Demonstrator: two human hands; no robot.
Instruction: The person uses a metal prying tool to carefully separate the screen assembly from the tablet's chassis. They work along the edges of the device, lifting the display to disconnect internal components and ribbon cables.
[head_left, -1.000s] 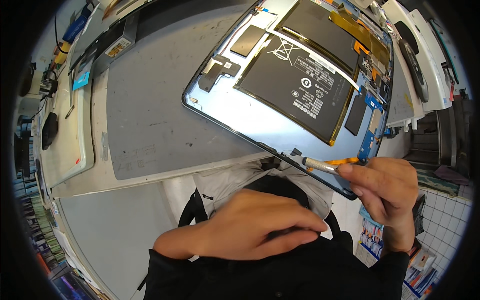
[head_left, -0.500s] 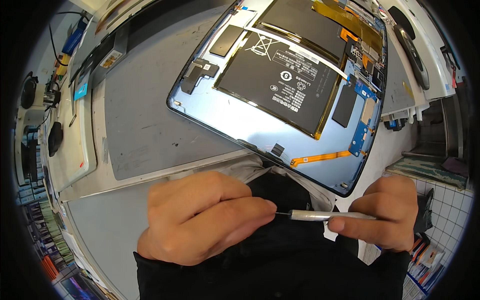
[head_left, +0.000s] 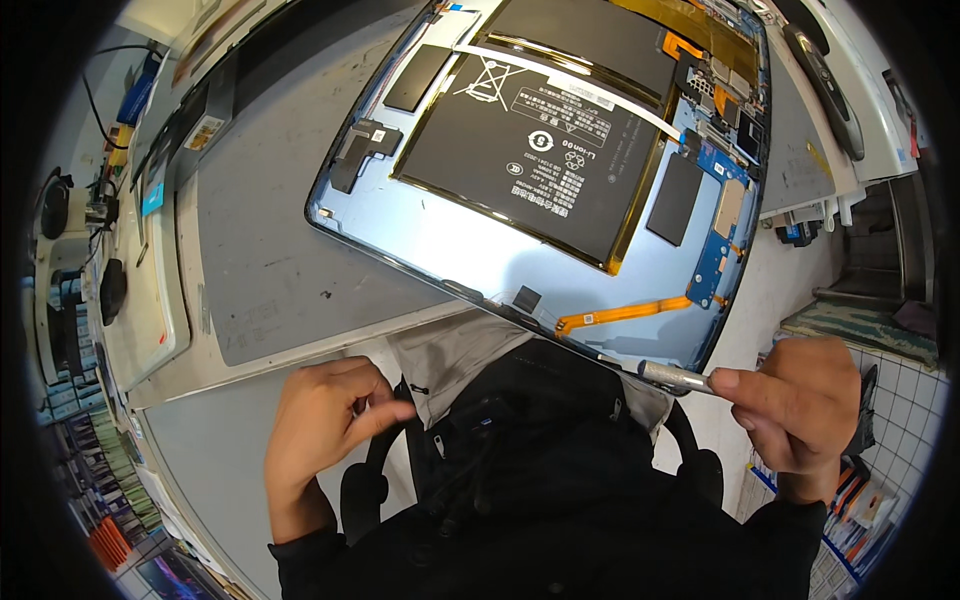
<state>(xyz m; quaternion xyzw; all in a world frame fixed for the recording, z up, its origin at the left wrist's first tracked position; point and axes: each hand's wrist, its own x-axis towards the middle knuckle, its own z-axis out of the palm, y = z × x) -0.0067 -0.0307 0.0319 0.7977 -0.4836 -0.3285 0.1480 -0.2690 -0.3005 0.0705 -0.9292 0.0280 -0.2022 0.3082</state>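
opened tablet (head_left: 450, 238) was cut off by the top edge, back end of silver tool (head_left: 672, 377) was hidden by right hand (head_left: 795, 408)

Blue rectangular tablet shell (head_left: 440, 235) overhangs the near edge of the grey-matted counter (head_left: 203, 366). In it, left to right: flat black rectangular battery (head_left: 525, 170), narrow blue circuit board (head_left: 711, 262) at right edge. Flat orange ribbon cable (head_left: 630, 314) extends left from the board, before the battery.

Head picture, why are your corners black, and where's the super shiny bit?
Head view: the wide fisheye lens makes a round picture, so its corners stay black; head view: white glare shines on the opened tablet; head view: a darker patch sits near its orange ribbon cable.
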